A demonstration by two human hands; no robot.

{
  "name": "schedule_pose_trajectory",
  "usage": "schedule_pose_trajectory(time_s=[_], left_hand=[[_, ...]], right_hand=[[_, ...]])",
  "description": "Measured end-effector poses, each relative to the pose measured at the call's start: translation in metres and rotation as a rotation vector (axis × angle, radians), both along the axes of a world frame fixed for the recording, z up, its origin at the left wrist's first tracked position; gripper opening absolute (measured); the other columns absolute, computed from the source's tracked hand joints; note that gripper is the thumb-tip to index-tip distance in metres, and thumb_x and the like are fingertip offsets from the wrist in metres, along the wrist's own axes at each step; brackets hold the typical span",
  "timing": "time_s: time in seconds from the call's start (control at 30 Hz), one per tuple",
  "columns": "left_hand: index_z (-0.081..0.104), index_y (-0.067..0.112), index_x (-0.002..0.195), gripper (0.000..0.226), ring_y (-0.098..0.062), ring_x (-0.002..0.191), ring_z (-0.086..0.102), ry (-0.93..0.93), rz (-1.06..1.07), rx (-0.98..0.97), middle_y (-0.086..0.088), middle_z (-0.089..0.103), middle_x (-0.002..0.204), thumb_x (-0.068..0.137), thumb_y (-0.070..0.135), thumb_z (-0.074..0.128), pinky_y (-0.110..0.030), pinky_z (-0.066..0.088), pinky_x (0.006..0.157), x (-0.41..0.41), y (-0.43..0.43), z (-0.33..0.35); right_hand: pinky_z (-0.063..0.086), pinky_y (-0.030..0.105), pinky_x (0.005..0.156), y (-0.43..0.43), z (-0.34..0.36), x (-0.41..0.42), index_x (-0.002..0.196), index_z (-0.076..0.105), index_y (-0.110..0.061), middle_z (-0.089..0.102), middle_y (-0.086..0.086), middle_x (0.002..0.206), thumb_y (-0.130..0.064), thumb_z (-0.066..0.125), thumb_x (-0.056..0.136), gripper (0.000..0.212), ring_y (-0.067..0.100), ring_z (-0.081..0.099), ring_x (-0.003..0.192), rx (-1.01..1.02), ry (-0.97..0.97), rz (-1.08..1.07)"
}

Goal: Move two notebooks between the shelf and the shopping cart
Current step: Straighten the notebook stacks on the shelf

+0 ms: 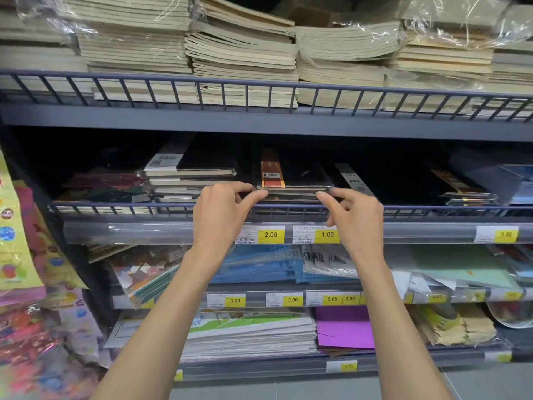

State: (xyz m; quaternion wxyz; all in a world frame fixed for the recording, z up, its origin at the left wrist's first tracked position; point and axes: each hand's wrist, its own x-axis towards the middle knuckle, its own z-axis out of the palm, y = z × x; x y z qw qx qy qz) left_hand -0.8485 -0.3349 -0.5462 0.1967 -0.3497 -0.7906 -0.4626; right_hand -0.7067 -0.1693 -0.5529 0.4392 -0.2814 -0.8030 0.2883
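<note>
A black notebook (294, 176) with an orange band lies on top of a short stack on the middle shelf (288, 210), wrapped in clear plastic. My left hand (222, 212) pinches its near left corner between thumb and fingers. My right hand (353, 215) pinches its near right corner the same way. Both hands reach over the shelf's low wire rail. Left of it stands a taller stack of black notebooks (190, 177) with a white label. No shopping cart is in view.
Piles of beige exercise books (242, 53) fill the top shelf behind a wire rail. Yellow price tags (271, 234) line the shelf edges. Blue folders, coloured paper and purple card (343, 327) sit on lower shelves. Sticker packs (17, 241) hang at the left.
</note>
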Motion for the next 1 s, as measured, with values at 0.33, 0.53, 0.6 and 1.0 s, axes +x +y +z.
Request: schedule_pose_trajectory(time_s=[0.33,0.53,0.6,1.0], left_hand=[[0.080,0.018,0.093,0.026,-0.003,0.051,0.049,-0.035,0.063,0.044,0.015,0.053,0.051,0.091,0.042,0.069,-0.023,0.035,0.053,0.001,0.012,0.000],[0.080,0.018,0.099,0.029,-0.001,0.051,0.049,-0.041,0.071,0.043,0.016,0.052,0.052,0.091,0.044,0.068,-0.022,0.035,0.053,0.001,0.011,-0.004],[0.079,0.017,0.102,0.031,-0.003,0.055,0.052,-0.030,0.058,0.043,0.012,0.057,0.056,0.089,0.044,0.070,-0.023,0.041,0.054,0.002,0.011,-0.004],[0.077,0.016,0.109,0.032,-0.015,0.066,0.063,0.058,0.072,0.008,0.004,0.069,0.066,0.089,0.041,0.071,-0.035,0.055,0.063,0.002,0.010,-0.002]], right_hand=[[0.053,0.022,0.071,-0.001,0.006,-0.007,0.099,0.079,-0.018,0.064,-0.006,0.051,-0.041,0.069,0.091,0.026,0.006,0.064,0.056,-0.036,0.068,-0.029],[0.036,0.004,0.066,0.000,0.004,-0.004,0.112,0.075,-0.019,0.066,-0.005,0.054,-0.045,0.071,0.088,0.035,0.004,0.066,0.061,-0.063,0.048,0.011],[0.035,-0.002,0.066,0.001,0.004,-0.004,0.117,0.073,-0.018,0.066,-0.006,0.056,-0.044,0.071,0.089,0.038,0.004,0.067,0.065,-0.038,0.035,0.004],[0.036,0.001,0.068,0.010,0.009,-0.007,0.122,0.072,-0.017,0.068,-0.004,0.057,-0.039,0.070,0.091,0.037,0.006,0.067,0.069,-0.003,0.002,0.044]])
